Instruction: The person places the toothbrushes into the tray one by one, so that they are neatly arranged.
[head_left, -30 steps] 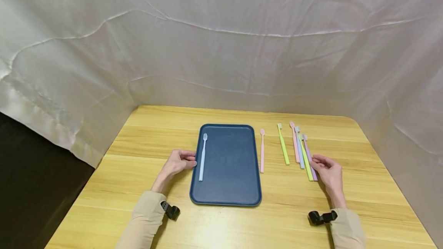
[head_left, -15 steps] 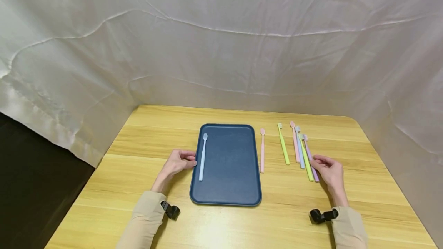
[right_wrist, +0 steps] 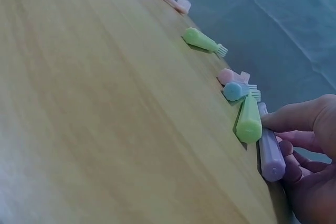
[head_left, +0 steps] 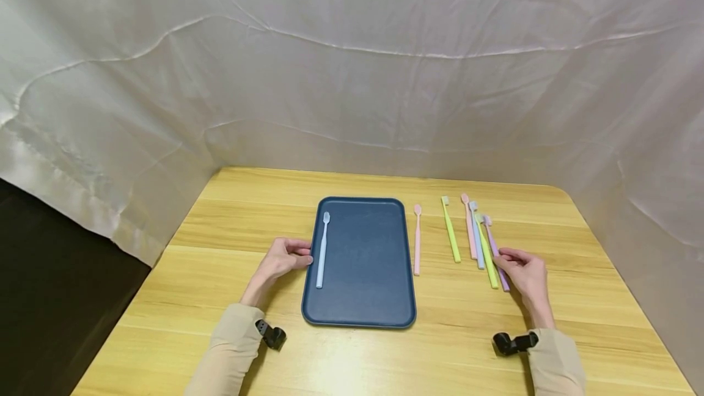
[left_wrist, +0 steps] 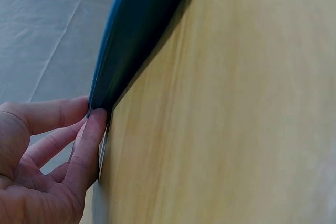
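My left hand (head_left: 283, 259) holds the left edge of a dark blue tray (head_left: 365, 261), its thumb and fingers at the rim (left_wrist: 107, 72) in the left wrist view. A light blue toothbrush (head_left: 322, 252) lies along the tray's left side, bristle end away from me. My right hand (head_left: 525, 274) pinches the handle of a purple toothbrush (right_wrist: 271, 156) between thumb and fingers at the right of a cluster. Just left of it lies a green toothbrush (head_left: 488, 261), with a blue toothbrush (head_left: 477, 243) and a pink toothbrush (head_left: 470, 231) close by.
Another green toothbrush (head_left: 450, 231) lies apart, left of the cluster. A second pink toothbrush (head_left: 417, 243) lies beside the tray's right edge. Pale cloth (head_left: 385, 78) hangs behind and along the sides of the wooden table (head_left: 352, 359).
The purple toothbrush has shifted slightly right with my right hand, widening the gap at its handle end from the green toothbrush. My left hand and the tray stay put.
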Action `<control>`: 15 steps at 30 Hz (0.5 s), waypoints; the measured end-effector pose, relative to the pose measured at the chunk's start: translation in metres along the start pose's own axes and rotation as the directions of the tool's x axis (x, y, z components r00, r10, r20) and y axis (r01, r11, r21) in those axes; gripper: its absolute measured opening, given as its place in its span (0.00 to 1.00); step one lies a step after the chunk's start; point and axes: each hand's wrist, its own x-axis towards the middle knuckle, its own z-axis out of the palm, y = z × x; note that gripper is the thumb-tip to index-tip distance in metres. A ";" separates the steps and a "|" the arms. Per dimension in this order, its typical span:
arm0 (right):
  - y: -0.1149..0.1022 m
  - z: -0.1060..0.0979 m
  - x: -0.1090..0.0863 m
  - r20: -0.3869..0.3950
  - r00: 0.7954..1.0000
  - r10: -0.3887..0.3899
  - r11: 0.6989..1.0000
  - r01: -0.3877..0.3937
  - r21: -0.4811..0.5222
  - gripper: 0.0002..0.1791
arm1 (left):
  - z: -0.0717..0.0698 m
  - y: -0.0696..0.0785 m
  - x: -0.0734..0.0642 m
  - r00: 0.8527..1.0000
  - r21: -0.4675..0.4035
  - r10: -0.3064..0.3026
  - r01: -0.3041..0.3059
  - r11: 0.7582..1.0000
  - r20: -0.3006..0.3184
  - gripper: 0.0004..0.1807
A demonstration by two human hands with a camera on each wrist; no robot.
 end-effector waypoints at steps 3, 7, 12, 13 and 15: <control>-0.001 0.000 0.000 0.001 1.000 0.002 1.000 -0.002 -0.015 0.23 | 0.000 0.000 0.000 1.000 -0.002 -0.004 0.004 1.000 0.001 0.22; -0.003 0.001 0.001 -0.005 1.000 -0.003 0.997 0.003 -0.075 0.23 | -0.001 0.001 0.000 1.000 -0.013 -0.019 0.019 1.000 0.010 0.22; -0.004 0.003 0.002 -0.042 0.999 -0.030 0.981 0.021 -0.195 0.22 | -0.002 0.000 0.001 1.000 -0.010 -0.013 0.014 1.000 0.015 0.23; -0.004 0.003 0.003 -0.051 0.998 -0.034 0.977 0.022 -0.212 0.22 | -0.002 -0.001 0.001 1.000 -0.009 -0.012 0.012 1.000 0.015 0.23; -0.004 0.004 0.003 -0.065 0.997 -0.034 0.975 0.019 -0.221 0.21 | -0.002 -0.001 0.001 1.000 -0.010 -0.011 0.012 1.000 0.017 0.23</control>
